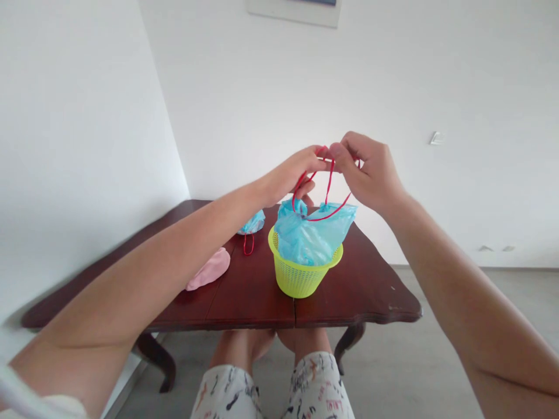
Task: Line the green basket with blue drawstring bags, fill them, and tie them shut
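Note:
A blue plastic drawstring bag (308, 238) sits in a yellow-green perforated basket (301, 280), its upper part bunched above the rim. Its red drawstring (329, 183) is raised in loops over the basket. My left hand (297, 171) has its fingers curled around part of the red string. Close beside it, my right hand (369, 171) pinches the string between thumb and fingers. The two hands almost meet above the bag, and the fingertips partly hide the string.
The basket stands on a dark red-brown wooden table (248, 288) with a wavy edge. To its left lie another blue bag (254, 222) with a red string and a pink cloth item (210, 270), partly behind my left forearm. White walls (371, 75) rise behind and at left.

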`<state>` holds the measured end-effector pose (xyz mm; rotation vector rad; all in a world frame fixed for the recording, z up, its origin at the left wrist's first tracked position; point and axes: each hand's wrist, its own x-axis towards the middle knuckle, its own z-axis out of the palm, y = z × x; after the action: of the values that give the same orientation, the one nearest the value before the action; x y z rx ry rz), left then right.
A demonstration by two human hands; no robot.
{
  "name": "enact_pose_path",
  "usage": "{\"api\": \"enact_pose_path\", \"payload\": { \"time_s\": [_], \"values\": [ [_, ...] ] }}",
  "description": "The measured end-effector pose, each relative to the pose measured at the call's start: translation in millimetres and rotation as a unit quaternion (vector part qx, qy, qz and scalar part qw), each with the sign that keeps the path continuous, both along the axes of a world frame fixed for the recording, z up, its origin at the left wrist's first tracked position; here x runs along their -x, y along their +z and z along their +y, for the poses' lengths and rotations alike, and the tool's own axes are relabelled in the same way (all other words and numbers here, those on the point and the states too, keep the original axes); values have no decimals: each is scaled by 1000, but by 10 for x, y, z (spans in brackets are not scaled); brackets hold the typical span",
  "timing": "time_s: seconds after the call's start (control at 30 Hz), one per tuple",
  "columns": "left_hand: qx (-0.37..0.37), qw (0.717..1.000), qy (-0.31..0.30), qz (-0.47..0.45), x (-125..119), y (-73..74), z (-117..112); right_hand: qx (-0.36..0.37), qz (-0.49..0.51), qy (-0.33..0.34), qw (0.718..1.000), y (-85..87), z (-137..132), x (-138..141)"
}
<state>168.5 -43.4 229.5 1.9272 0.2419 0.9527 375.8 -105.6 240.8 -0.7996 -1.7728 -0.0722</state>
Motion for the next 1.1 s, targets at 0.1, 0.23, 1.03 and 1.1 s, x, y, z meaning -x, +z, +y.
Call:
{"api": "enact_pose_path", "payload": {
  "time_s": [0.1, 0.23, 1.03, 1.1],
  "values": [
    [-86, 994, -37, 54, -31, -28, -113, 6, 0, 14, 1000, 113, -73, 87],
    [-123, 985, -72, 93, -25, -43, -161, 42, -1, 52, 998, 171, -160, 189],
    [69, 996, 55, 6, -3, -978, 30, -38, 66, -4, 997, -1366, -16, 398],
    [87, 996, 11, 21, 32, -1023, 14, -42, 84, -12, 995, -1444, 38, 437]
  ]
}}
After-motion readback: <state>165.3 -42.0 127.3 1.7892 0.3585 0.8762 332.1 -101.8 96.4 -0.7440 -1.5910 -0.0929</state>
